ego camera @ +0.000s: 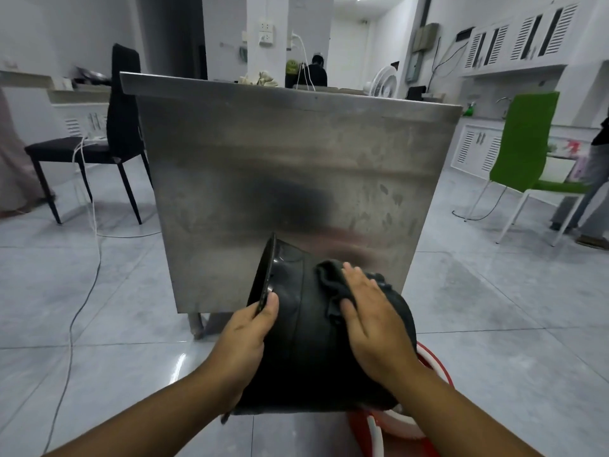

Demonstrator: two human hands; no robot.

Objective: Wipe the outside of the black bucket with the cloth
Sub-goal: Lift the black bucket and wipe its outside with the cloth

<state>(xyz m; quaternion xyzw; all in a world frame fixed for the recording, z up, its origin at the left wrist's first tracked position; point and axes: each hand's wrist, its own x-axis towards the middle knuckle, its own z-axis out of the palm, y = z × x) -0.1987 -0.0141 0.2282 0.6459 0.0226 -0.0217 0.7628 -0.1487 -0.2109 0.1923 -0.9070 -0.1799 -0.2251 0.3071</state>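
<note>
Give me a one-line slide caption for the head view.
Left hand grips black bucket rim; right hand presses cloth on its side.

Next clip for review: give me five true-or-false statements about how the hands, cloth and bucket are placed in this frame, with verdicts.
1. The left hand grips the rim of the bucket. True.
2. The cloth lies on the floor. False: it is pressed against the bucket's outer wall under the right hand.
3. The bucket stands upright. False: it is tipped on its side, mouth facing left and away.
4. A red tub shows below the bucket. True.
5. The green chair stands left of the metal table. False: it is on the right; a black chair is on the left.
</note>
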